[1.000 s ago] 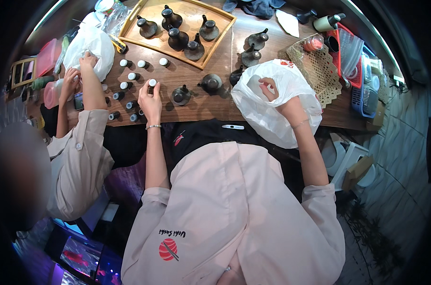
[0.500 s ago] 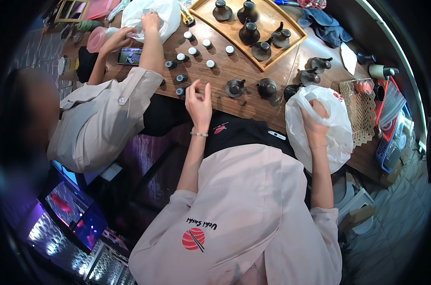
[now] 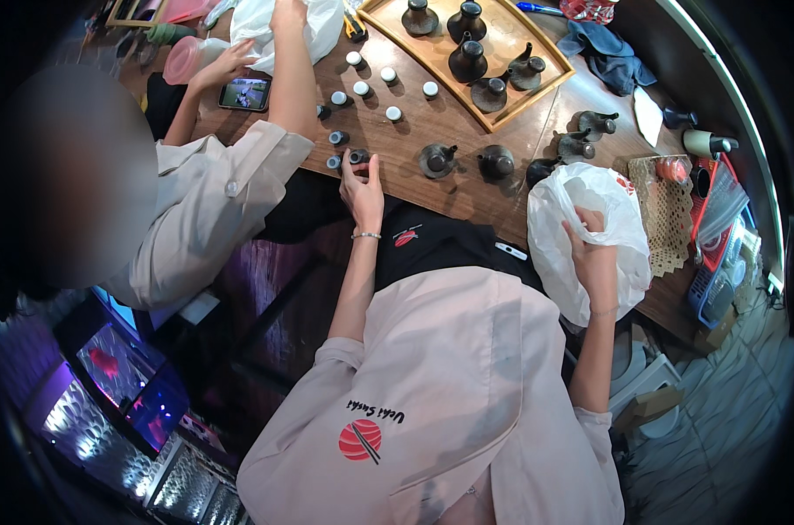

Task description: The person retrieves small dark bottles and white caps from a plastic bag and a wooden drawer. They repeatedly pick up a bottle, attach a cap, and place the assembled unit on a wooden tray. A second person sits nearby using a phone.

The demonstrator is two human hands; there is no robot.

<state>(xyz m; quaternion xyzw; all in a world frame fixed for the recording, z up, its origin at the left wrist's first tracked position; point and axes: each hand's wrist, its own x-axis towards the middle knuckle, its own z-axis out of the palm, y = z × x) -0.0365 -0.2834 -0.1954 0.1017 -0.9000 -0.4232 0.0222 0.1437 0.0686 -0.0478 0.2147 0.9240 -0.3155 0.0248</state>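
Note:
At the table's near edge my left hand point(image 3: 360, 194) has its thumb and fingers closed around a small dark bottle point(image 3: 358, 157) with a greyish top. Two similar dark bottles point(image 3: 338, 137) stand just left of it. My right hand point(image 3: 595, 262) is at the mouth of a white plastic bag point(image 3: 559, 280), its curled fingers gripping the film and partly covered by it. What the bag contains is hidden. Between my hands, a small dark clay pot point(image 3: 436, 161) with a spout and another dark pot point(image 3: 495, 163) stand on the wooden table point(image 3: 406, 179).
Several white-capped bottles point(image 3: 393, 114) stand further back. A wooden tray point(image 3: 550, 74) carries several dark pots, with more pots near the bag. A woven basket point(image 3: 651, 201) sits at right. On the left, a co-worker's hands point(image 3: 232, 63) are at another white bag point(image 3: 323, 31) beside a phone point(image 3: 244, 94).
My left hand has come down to the table edge, its fingers now around the dark bottle. My right hand has drawn back slightly toward me at the bag's mouth. The co-worker leans closer.

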